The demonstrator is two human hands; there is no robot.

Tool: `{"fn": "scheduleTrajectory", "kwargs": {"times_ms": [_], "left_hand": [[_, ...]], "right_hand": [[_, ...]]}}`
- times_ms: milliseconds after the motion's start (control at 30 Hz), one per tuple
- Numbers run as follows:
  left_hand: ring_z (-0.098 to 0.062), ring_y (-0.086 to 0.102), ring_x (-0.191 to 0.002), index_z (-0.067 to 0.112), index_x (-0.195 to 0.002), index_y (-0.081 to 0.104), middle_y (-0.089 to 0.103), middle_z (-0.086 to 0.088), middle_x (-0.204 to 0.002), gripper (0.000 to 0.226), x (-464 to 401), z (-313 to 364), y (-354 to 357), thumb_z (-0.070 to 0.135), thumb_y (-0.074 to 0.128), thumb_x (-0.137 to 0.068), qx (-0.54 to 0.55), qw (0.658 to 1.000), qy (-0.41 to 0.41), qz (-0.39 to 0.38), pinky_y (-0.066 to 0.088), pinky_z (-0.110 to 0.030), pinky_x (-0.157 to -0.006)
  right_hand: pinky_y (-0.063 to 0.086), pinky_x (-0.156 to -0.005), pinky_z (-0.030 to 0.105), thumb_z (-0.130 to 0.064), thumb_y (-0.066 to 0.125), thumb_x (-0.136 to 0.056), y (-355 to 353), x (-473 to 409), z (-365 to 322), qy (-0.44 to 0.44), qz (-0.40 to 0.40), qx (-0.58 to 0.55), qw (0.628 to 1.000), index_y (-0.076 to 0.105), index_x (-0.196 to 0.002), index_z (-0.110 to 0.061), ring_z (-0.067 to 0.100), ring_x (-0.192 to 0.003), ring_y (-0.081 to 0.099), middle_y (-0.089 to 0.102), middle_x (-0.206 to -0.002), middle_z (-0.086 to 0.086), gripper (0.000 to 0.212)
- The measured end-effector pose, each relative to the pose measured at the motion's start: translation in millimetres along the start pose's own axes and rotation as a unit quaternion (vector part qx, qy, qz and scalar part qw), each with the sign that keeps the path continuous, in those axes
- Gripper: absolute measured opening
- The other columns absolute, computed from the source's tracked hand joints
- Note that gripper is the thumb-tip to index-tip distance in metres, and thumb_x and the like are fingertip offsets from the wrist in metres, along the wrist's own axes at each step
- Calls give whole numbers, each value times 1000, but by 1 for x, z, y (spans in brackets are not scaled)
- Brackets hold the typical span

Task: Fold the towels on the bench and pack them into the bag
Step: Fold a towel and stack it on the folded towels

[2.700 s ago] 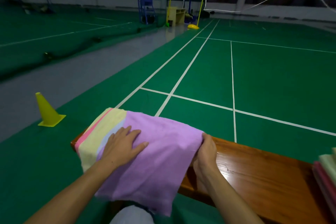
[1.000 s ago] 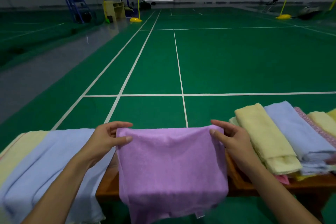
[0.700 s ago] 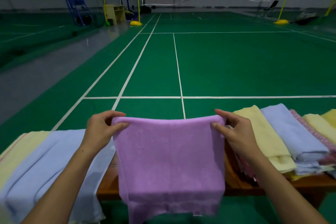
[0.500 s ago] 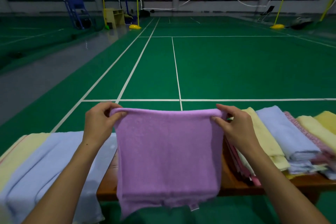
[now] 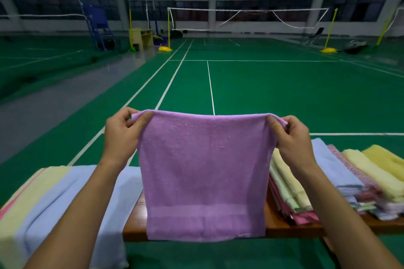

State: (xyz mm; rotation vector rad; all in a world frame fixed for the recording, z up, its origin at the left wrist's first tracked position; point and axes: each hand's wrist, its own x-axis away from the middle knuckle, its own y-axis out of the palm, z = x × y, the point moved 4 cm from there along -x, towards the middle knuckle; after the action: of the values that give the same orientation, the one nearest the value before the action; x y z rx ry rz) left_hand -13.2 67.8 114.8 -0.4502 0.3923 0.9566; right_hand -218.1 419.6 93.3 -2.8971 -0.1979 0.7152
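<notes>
A purple towel [image 5: 205,172] hangs doubled in the air in front of me, above the wooden bench [image 5: 284,224]. My left hand [image 5: 122,135] pinches its top left corner and my right hand [image 5: 293,140] pinches its top right corner. The towel's lower edge hangs just below the bench's front edge. A pile of folded towels [image 5: 354,179] in yellow, light blue and pink lies on the bench at the right. A light blue towel [image 5: 65,203] over a yellow striped towel [image 5: 28,201] lies spread on the left end. No bag is in view.
Beyond the bench stretches a green badminton court with white lines [image 5: 209,85]. A net [image 5: 247,18] on yellow posts stands far back, with a blue umpire chair [image 5: 98,28] and a small cabinet [image 5: 142,38] at the left.
I picked the purple towel up off the left pile and turned to the right. Both hands have since raised it higher, so it hangs straight above the bench.
</notes>
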Motion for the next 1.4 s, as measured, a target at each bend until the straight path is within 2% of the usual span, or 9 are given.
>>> {"fn": "scheduleTrajectory", "kwargs": {"times_ms": [100,233,367,467,567,700,900,1200,1400], "left_hand": [[-13,52,-63,7,-82,69,66,-17,-74,45,6,7,-8,51,76,-90,-8,1000,15,-18,46,-27,-59],[-13,36,-56,0,-65,54,44,2,-55,58,11,17,-20,47,72,-93,3,999,9,-44,34,-26,-54],[-23,42,-67,-20,-86,61,53,-13,-75,64,8,21,-32,42,72,-94,76,990,-60,-104,39,-30,-56],[-26,42,-70,-21,-94,62,55,-13,-81,62,2,19,-41,40,73,-95,108,983,-97,-109,41,-27,-52],[-17,41,-54,-6,-72,63,49,-6,-61,51,3,5,-37,39,74,-96,75,985,-116,-103,38,-21,-45],[-15,35,-54,-8,-75,60,45,-8,-62,59,11,-44,-14,45,73,-97,-37,985,-130,-109,29,-24,-48],[-26,53,-76,-6,-85,64,43,-9,-82,43,26,-118,23,34,73,-99,47,973,-224,-18,65,-38,-55],[-15,70,-72,-5,-82,70,62,-16,-68,44,17,-194,68,36,73,-99,10,981,-188,-38,64,-47,-84],[-22,56,-68,0,-70,62,64,-15,-66,52,11,-233,81,41,67,-101,-99,978,-180,-47,50,-39,-68]], "right_hand": [[36,-61,36,-50,69,-99,-10,6,-15,-8,10,16,1000,59,-90,0,15,-65,41,47,-72,2,51],[33,-56,32,-50,67,-99,-19,15,-39,-24,-8,28,999,59,-86,-1,9,-59,37,44,-68,-2,51],[32,-57,34,-51,64,-100,-23,19,-52,-3,-35,-12,999,53,-80,0,13,-60,37,42,-68,2,56],[26,-53,32,-51,63,-101,-24,18,-52,15,-61,-60,996,49,-76,-5,16,-59,29,33,-66,4,54],[25,-54,34,-48,66,-100,-12,16,-33,31,-85,-53,995,48,-73,0,18,-60,31,35,-66,6,58],[30,-56,38,-40,72,-98,17,16,15,-3,-62,117,991,45,-64,-13,13,-56,39,45,-58,-7,51],[39,-67,35,-55,64,-98,54,24,74,-6,-31,367,930,69,-93,-25,26,-93,61,56,-109,1,31],[33,-68,40,-35,54,-107,101,15,171,90,-12,220,971,43,-73,-24,35,-78,55,60,-79,11,37],[31,-71,36,-35,58,-106,127,11,202,155,-35,207,965,60,-86,-12,39,-91,63,67,-92,16,30]]}}
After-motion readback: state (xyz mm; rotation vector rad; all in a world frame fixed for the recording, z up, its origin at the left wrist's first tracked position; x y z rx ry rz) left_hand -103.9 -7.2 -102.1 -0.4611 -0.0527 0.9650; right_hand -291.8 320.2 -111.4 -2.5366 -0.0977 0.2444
